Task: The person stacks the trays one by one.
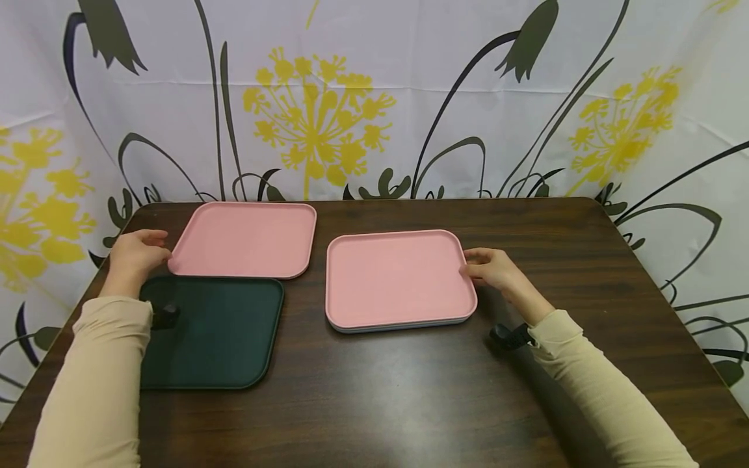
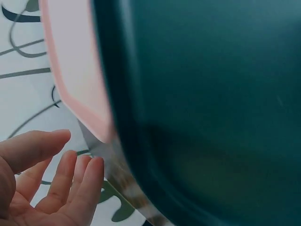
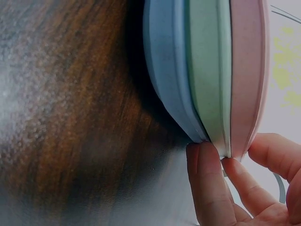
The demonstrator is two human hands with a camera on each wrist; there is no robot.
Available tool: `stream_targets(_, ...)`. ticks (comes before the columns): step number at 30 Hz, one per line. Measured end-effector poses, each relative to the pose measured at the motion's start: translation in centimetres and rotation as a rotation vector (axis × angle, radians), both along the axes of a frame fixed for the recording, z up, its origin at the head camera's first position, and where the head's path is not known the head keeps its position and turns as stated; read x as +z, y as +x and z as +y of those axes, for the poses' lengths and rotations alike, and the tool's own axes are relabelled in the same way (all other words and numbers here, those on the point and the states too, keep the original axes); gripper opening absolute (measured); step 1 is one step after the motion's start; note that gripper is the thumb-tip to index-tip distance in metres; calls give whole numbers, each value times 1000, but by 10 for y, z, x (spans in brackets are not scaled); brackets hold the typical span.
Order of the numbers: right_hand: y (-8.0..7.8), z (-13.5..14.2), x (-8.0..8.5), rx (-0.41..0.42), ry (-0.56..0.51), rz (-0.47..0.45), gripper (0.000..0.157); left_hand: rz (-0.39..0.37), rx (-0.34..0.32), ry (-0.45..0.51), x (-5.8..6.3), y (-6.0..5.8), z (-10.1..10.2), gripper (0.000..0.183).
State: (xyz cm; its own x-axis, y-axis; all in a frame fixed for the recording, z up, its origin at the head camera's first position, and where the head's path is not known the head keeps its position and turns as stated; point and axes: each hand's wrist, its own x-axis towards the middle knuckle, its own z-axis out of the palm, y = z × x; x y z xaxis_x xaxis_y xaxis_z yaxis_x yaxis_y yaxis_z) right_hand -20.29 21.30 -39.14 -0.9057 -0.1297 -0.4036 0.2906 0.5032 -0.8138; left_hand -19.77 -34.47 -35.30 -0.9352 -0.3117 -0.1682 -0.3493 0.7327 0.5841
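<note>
Pink, green, blue trays [image 3: 207, 70] in right grip [image 1: 493, 268]

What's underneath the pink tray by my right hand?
Under the pink tray are a light green tray and, lowest, a blue tray; only their edges show. Their flat faces, and the table directly beneath them, are covered.

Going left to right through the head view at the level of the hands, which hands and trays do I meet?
Left hand → single pink tray → tray stack with a pink one on top → right hand.
</note>
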Motion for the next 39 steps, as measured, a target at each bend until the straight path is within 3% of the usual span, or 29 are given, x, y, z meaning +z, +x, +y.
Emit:
stream_targets(4,0,0,0,6,3,10,51,-41,12,-27,-4,1,-7,53)
stream_targets(12,0,1,1,7,1,13,51,-88,31,113,-14,-3,-16,60)
stream_targets(17,1,0,1,6,3,10,51,-92,12,45,-18,-3,-15,59)
stream_targets(26,2,-1,1,-3,2,6,51,-60,-77,-82,-23,-4,-11,54)
stream_targets(39,2,-1,2,2,6,7,52,-51,-67,-88,-26,-4,-8,51)
